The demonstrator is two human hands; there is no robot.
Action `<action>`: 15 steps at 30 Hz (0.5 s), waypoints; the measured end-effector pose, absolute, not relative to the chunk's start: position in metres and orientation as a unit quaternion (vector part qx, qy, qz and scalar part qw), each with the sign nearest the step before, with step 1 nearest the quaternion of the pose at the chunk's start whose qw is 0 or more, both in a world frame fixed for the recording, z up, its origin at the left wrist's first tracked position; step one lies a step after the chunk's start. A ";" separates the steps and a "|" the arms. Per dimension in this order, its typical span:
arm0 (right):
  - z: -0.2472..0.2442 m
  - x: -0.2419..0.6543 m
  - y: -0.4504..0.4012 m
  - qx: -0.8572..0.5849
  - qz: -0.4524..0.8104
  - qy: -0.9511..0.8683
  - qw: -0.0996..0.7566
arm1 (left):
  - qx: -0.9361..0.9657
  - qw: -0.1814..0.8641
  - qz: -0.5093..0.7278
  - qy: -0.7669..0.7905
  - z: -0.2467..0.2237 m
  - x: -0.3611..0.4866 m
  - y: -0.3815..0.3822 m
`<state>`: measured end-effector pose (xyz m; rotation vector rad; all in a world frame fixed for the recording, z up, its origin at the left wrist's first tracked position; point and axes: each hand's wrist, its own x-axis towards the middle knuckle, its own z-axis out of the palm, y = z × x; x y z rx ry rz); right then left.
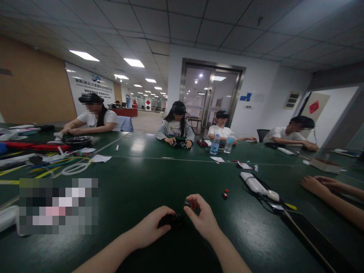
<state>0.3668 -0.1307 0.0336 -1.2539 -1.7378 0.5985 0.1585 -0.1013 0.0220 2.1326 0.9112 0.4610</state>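
Observation:
My left hand [149,229] is closed around a small black block-like object [178,220] low over the green table [136,193]. Its far end sticks out past my thumb and fingers, and its kind is too dark to make out. Just to the right, my right hand [204,217] pinches a small dark piece with a shiny face [187,203] between thumb and fingertips. The piece is held slightly above the black object, apart from it. Beyond my right hand, a small red and black item [225,194] stands on the table.
White power strips [253,184] and cables lie to the right, near another person's hands [318,185]. Tangled wires and a white cable coil [75,169] are at the left. Two water bottles [215,145] stand farther back, where several people in headsets sit.

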 end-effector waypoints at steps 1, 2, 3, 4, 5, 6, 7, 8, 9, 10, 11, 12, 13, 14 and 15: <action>0.034 0.367 -0.131 -0.504 0.239 -0.702 0.442 | 0.836 0.377 0.180 0.355 0.022 0.159 -0.101; 0.034 0.367 -0.131 -0.502 0.238 -0.704 0.442 | 0.837 0.376 0.180 0.354 0.023 0.159 -0.102; 0.034 0.367 -0.132 -0.502 0.236 -0.706 0.442 | 0.838 0.375 0.182 0.352 0.023 0.159 -0.102; 0.035 0.367 -0.132 -0.502 0.235 -0.706 0.441 | 0.838 0.376 0.183 0.351 0.023 0.159 -0.102; 0.035 0.367 -0.132 -0.503 0.235 -0.706 0.440 | 0.838 0.377 0.184 0.349 0.023 0.159 -0.102; 0.035 0.367 -0.132 -0.505 0.235 -0.705 0.439 | 0.838 0.378 0.186 0.347 0.023 0.159 -0.102; 0.036 0.367 -0.133 -0.506 0.237 -0.704 0.438 | 0.838 0.379 0.187 0.345 0.023 0.158 -0.102; 0.036 0.367 -0.133 -0.507 0.241 -0.703 0.437 | 0.838 0.381 0.187 0.343 0.023 0.158 -0.102; 0.037 0.367 -0.133 -0.507 0.245 -0.702 0.436 | 0.838 0.383 0.188 0.341 0.022 0.158 -0.101; 0.037 0.366 -0.133 -0.506 0.249 -0.703 0.434 | 0.837 0.384 0.189 0.340 0.022 0.158 -0.101; 0.038 0.366 -0.134 -0.504 0.251 -0.704 0.433 | 0.837 0.385 0.190 0.340 0.021 0.158 -0.101; 0.038 0.366 -0.134 -0.502 0.253 -0.705 0.432 | 0.836 0.386 0.191 0.340 0.021 0.158 -0.100; 0.038 0.366 -0.134 -0.500 0.254 -0.707 0.431 | 0.836 0.385 0.192 0.340 0.020 0.158 -0.100; 0.038 0.366 -0.134 -0.497 0.254 -0.708 0.433 | 0.837 0.384 0.193 0.339 0.020 0.159 -0.100; 0.037 0.367 -0.133 -0.493 0.253 -0.709 0.437 | 0.838 0.382 0.194 0.338 0.020 0.159 -0.100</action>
